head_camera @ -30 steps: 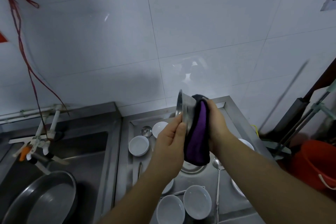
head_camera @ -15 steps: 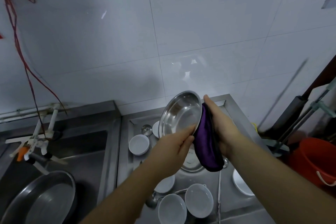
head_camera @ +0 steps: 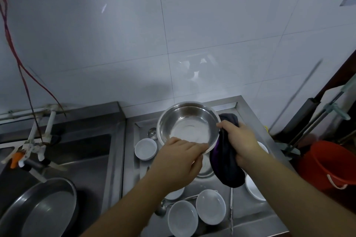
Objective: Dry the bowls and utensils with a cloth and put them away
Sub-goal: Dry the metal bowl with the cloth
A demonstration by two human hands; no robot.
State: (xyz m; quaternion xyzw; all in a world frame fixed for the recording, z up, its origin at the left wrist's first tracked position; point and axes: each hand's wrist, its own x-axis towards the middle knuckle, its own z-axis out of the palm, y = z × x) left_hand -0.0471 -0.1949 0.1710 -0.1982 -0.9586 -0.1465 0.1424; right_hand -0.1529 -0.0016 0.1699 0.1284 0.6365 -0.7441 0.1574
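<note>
Steel bowl: the steel bowl (head_camera: 189,124) was held up in the air over the counter (head_camera: 250,215), its open side tilted toward the person; I judge this was so that the inside could be seen and wiped.
Left hand: the left hand (head_camera: 179,161) gripped the near rim of the bowl; its fingers (head_camera: 194,147) were curled over the edge, probably to keep the bowl steady.
Right hand: the right hand (head_camera: 240,141) held the dark purple cloth (head_camera: 227,165) against the right side of the bowl; the fingers were closed round the cloth, which hung down below the hand.
White bowls: several white bowls (head_camera: 211,207) lay on the counter under the hands, near and to the left; they seemed to wait for drying.
Utensils: a ladle (head_camera: 162,209) lay near them; a long utensil (head_camera: 231,211) lay at the right.
Sink: a large metal basin (head_camera: 38,209) sat in the sink (head_camera: 84,159) at the left, well apart.
Stage: drying of this bowl seemed not finished; nothing was put away yet, as I judge.
</note>
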